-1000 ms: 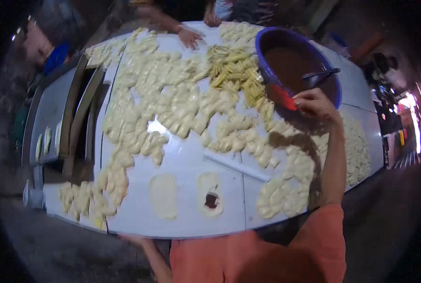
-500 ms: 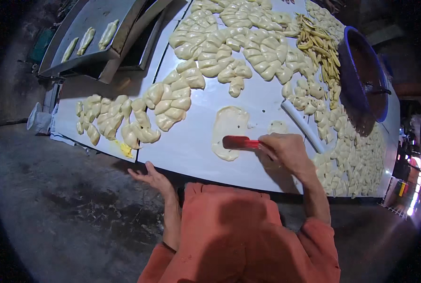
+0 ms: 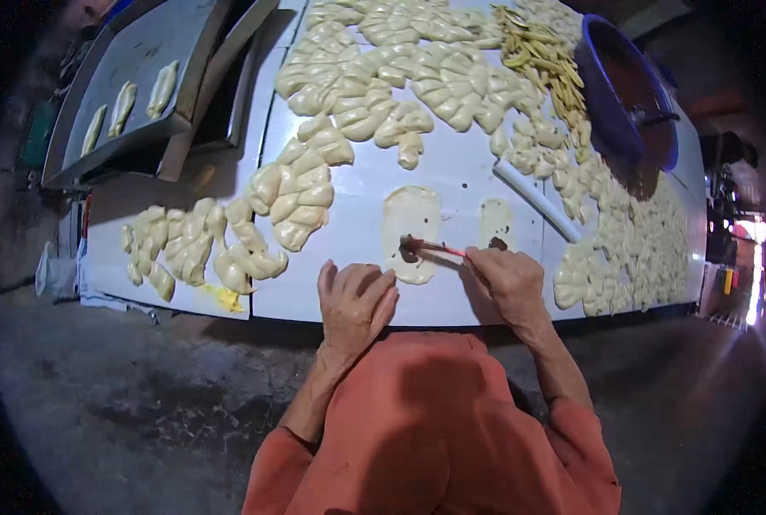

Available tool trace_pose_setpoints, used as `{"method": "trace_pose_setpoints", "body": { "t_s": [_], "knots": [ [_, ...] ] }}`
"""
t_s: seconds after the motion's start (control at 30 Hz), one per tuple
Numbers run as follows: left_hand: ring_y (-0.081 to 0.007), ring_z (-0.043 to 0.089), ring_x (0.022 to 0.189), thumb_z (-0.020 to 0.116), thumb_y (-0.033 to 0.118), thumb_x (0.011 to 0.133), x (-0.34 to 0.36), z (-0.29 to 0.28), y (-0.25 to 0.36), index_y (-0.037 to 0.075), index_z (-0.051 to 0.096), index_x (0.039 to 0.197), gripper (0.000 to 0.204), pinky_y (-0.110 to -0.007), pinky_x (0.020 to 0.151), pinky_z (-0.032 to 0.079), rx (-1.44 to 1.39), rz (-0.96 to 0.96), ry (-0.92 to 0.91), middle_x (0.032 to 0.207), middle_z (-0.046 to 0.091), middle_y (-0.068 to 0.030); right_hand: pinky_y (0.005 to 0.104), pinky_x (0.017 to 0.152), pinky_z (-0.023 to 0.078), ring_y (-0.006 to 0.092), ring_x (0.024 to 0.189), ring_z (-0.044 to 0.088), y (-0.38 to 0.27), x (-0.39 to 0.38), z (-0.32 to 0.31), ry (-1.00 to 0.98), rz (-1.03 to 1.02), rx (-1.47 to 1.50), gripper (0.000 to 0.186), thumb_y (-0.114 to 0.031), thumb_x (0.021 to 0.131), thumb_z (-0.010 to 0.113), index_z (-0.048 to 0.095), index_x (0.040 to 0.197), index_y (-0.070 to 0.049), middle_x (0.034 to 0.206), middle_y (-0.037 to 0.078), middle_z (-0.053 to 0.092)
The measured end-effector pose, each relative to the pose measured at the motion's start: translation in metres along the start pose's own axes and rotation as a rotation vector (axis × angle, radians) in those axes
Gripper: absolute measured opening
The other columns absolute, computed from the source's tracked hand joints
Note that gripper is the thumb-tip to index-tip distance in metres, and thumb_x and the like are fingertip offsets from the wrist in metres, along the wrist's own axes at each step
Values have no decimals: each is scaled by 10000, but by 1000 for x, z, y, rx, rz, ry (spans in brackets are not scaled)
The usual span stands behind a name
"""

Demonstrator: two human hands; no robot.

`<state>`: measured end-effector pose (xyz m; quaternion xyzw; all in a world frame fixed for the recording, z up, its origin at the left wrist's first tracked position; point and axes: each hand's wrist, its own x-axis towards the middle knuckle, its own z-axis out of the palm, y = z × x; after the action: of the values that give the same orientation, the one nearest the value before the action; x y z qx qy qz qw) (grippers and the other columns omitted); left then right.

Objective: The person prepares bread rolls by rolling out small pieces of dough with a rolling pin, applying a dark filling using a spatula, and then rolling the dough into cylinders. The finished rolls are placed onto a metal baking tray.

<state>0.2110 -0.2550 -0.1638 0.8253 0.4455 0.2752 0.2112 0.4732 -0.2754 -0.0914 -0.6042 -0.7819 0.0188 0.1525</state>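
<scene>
My right hand (image 3: 510,285) is closed round the handle of a red spatula (image 3: 446,250). The spatula's tip presses a dab of dark brown filling (image 3: 409,255) onto the lower part of a flat, oval dough sheet (image 3: 414,213). Just left of that sheet, my left hand (image 3: 354,307) rests at the table's front edge with its fingers stretched out and nothing in them. A second, narrower dough sheet (image 3: 494,216) lies to the right, partly behind my right hand, with a dark dab at its lower end.
Rows of pale dough pieces (image 3: 306,189) cover the table's left and back, smaller lumps (image 3: 628,249) its right. A white rolling pin (image 3: 536,199) lies right of the sheets. Further back are yellow strips (image 3: 542,56), a purple tub (image 3: 591,86) of brown filling and a metal tray (image 3: 147,51).
My left hand has moved right, from off the table's edge to beside the dough sheet. The spatula has turned and its tip now meets the sheet, with dark filling there. My view has shifted slightly.
</scene>
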Motion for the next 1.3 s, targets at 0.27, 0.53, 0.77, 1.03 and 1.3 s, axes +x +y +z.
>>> {"method": "trace_pose_setpoints", "body": {
  "t_s": [0.27, 0.53, 0.77, 1.03, 1.3],
  "knots": [
    [-272, 557, 1156, 760, 278, 879, 6, 16, 1, 192, 727, 1184, 319, -614, 1111, 311, 31, 89, -77, 1158, 611, -72, 356, 556, 471, 228, 636, 660, -9, -17, 5, 12, 163, 30, 119, -133, 883, 747, 729, 995, -96, 767, 62, 688],
    [-242, 573, 1137, 773, 243, 862, 3, 18, -1, 187, 732, 1165, 311, -584, 1116, 324, 22, 136, -60, 1143, 608, -42, 369, 594, 522, 251, 654, 689, -13, -33, 14, 58, 335, 236, 153, -200, 926, 722, 749, 1028, -89, 763, 73, 703],
    [-247, 583, 1118, 778, 204, 848, 7, 17, 0, 183, 732, 1153, 310, -578, 1105, 333, 4, 148, -61, 1127, 616, -45, 366, 630, 527, 235, 665, 690, -6, -37, 21, -76, 598, 422, 208, -232, 939, 723, 737, 1041, -52, 776, 107, 711],
    [-256, 606, 1043, 761, 196, 869, 12, 15, 5, 128, 743, 1064, 207, -564, 1069, 367, 23, 105, -68, 1041, 637, -46, 203, 465, 431, 63, 557, 603, 111, -32, -35, 245, 1027, 1207, 195, -186, 1042, 600, 581, 1158, -30, 777, 67, 668],
    [-285, 624, 974, 753, 113, 829, 13, 20, 18, 95, 726, 1032, 205, -594, 1091, 362, 46, 42, -60, 987, 637, -80, 490, 746, 563, 362, 895, 711, 304, -22, -124, 339, 887, -630, 328, -179, 978, 585, 651, 1299, -166, 976, 163, 690]
  ]
}}
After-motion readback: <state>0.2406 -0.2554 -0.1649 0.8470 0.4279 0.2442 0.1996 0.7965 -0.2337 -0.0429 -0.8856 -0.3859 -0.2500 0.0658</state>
